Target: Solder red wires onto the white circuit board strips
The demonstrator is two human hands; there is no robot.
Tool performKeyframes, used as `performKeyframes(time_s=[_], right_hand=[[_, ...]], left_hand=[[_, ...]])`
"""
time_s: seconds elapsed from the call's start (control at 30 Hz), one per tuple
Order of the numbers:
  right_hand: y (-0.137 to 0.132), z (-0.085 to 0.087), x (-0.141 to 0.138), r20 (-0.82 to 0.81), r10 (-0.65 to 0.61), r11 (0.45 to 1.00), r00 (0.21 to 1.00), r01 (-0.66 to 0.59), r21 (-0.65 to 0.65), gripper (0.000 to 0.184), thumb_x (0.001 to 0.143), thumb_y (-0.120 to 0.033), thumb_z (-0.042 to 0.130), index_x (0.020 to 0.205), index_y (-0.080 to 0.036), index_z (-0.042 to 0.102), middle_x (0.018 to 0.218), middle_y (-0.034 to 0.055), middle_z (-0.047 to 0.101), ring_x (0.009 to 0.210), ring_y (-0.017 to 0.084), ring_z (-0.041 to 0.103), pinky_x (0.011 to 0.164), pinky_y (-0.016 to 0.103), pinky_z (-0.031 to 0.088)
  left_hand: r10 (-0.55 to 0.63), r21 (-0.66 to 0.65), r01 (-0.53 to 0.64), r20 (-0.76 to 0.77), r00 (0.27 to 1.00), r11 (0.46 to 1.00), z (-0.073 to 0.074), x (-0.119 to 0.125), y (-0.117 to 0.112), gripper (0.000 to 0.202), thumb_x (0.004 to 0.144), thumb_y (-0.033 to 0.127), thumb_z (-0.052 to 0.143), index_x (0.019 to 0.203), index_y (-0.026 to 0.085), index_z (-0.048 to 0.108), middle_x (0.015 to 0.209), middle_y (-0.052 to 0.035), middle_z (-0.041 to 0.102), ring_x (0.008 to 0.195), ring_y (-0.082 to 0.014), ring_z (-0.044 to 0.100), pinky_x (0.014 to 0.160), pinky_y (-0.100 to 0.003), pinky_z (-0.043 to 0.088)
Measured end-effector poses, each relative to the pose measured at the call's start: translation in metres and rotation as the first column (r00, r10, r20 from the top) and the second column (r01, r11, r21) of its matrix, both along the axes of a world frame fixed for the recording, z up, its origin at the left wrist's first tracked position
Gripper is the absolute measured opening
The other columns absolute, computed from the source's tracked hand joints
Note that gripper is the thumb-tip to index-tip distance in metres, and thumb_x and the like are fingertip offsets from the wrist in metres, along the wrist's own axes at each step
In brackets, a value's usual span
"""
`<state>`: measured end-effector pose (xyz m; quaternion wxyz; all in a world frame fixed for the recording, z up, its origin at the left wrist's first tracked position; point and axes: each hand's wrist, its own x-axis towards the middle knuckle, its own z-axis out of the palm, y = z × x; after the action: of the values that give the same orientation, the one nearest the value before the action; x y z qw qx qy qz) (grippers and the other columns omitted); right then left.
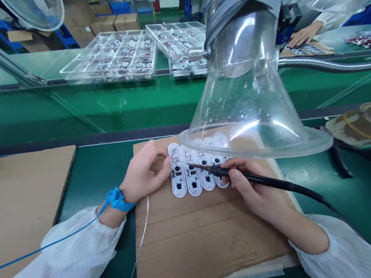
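Several white oval circuit boards [179,187] lie in a row on a sheet of brown cardboard [213,236], each with black parts and thin red wires. My right hand [254,185] grips a black soldering iron [227,172], its metal tip pointing left over the second board from the left. Pinched in my left hand [147,170] is a thin strand of solder wire [145,233]; its near end reaches over the leftmost boards, and its tail hangs down across the cardboard. A blue wrist strap [117,200] circles my left wrist. The fume hood partly covers the right-hand boards.
A clear fume hood [250,107] hangs low above the boards. Another cardboard sheet [22,201] lies left. Pliers with black handles [340,160] and a round taped container [362,123] sit right. Behind stand clear trays of boards [110,59]; a co-worker's hand [306,34] rests on boards.
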<state>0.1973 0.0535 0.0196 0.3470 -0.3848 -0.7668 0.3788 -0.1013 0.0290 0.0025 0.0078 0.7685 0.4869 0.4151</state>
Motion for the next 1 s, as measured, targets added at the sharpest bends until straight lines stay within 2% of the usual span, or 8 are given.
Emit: performKeyframes(time_s=[0.13, 0.3, 0.37, 0.47, 0.53, 0.7, 1.0], right_hand=[[-0.001, 0.000, 0.001, 0.055, 0.004, 1.000, 0.998, -0.005, 0.005, 0.021, 0.109, -0.042, 0.060, 0.113, -0.025, 0.072, 0.090, 0.0034, 0.080, 0.077, 0.019, 0.076, 0.070, 0.030, 0.062], [-0.002, 0.009, 0.000, 0.150, -0.001, 0.998, 0.989, -0.007, 0.057, 0.018, 0.106, -0.039, 0.064, 0.111, -0.024, 0.073, 0.090, 0.0048, 0.081, 0.078, 0.021, 0.078, 0.071, 0.033, 0.063], [-0.003, 0.011, -0.001, 0.160, -0.001, 0.997, 0.987, -0.011, 0.071, 0.018, 0.106, -0.039, 0.064, 0.108, -0.023, 0.073, 0.088, 0.0051, 0.081, 0.076, 0.022, 0.077, 0.070, 0.034, 0.063], [-0.004, 0.010, -0.001, 0.154, -0.006, 0.996, 0.988, -0.007, 0.086, 0.019, 0.106, -0.040, 0.063, 0.107, -0.024, 0.073, 0.087, 0.0046, 0.081, 0.075, 0.022, 0.077, 0.070, 0.035, 0.064], [-0.004, 0.008, -0.001, 0.130, -0.026, 0.997, 0.991, 0.016, 0.079, 0.019, 0.106, -0.042, 0.064, 0.108, -0.026, 0.074, 0.089, 0.0042, 0.081, 0.078, 0.023, 0.078, 0.073, 0.037, 0.064], [-0.006, 0.007, -0.007, -0.025, -0.117, 0.992, 0.993, 0.118, 0.046, 0.019, 0.108, -0.043, 0.062, 0.110, -0.028, 0.073, 0.087, 0.0035, 0.080, 0.075, 0.023, 0.077, 0.070, 0.036, 0.064], [-0.008, -0.003, -0.020, 0.045, -0.039, 0.999, 0.998, 0.039, -0.004, 0.023, 0.108, -0.045, 0.062, 0.112, -0.025, 0.073, 0.087, 0.0027, 0.079, 0.073, 0.018, 0.074, 0.065, 0.030, 0.057]], left_hand=[[-0.038, -0.013, 0.038, -0.015, 0.999, 0.999, 0.000, 0.001, 0.001, 0.011, 0.097, 0.011, 0.061, 0.096, 0.022, 0.058, 0.071, 0.0052, 0.047, 0.064, -0.0136, 0.045, 0.057, -0.028, 0.035], [-0.080, -0.033, 0.078, -0.060, 0.995, 0.996, 0.003, -0.001, -0.007, 0.012, 0.097, 0.010, 0.062, 0.099, 0.022, 0.059, 0.071, 0.0051, 0.050, 0.065, -0.0138, 0.048, 0.058, -0.027, 0.037], [-0.049, -0.052, 0.046, -0.051, 0.998, 0.998, 0.005, -0.004, -0.012, 0.012, 0.098, 0.011, 0.063, 0.096, 0.022, 0.058, 0.071, 0.0051, 0.049, 0.064, -0.0135, 0.048, 0.057, -0.027, 0.038], [0.076, -0.103, -0.070, 0.049, 0.996, 0.992, 0.005, -0.012, -0.018, 0.011, 0.099, 0.012, 0.062, 0.094, 0.022, 0.058, 0.071, 0.0055, 0.044, 0.061, -0.0124, 0.045, 0.056, -0.026, 0.038], [0.122, -0.132, -0.108, 0.106, 0.987, 0.985, 0.003, -0.016, -0.019, 0.010, 0.099, 0.013, 0.061, 0.095, 0.022, 0.059, 0.071, 0.0057, 0.041, 0.059, -0.0118, 0.043, 0.055, -0.026, 0.038], [0.082, -0.139, -0.067, 0.105, 0.991, 0.988, -0.003, -0.019, -0.015, 0.010, 0.096, 0.013, 0.062, 0.093, 0.021, 0.058, 0.070, 0.0059, 0.040, 0.057, -0.0112, 0.041, 0.054, -0.026, 0.037], [0.088, -0.132, -0.074, 0.098, 0.991, 0.989, -0.007, -0.018, -0.015, 0.009, 0.096, 0.013, 0.062, 0.092, 0.021, 0.059, 0.068, 0.0069, 0.039, 0.057, -0.0112, 0.041, 0.054, -0.025, 0.036]])
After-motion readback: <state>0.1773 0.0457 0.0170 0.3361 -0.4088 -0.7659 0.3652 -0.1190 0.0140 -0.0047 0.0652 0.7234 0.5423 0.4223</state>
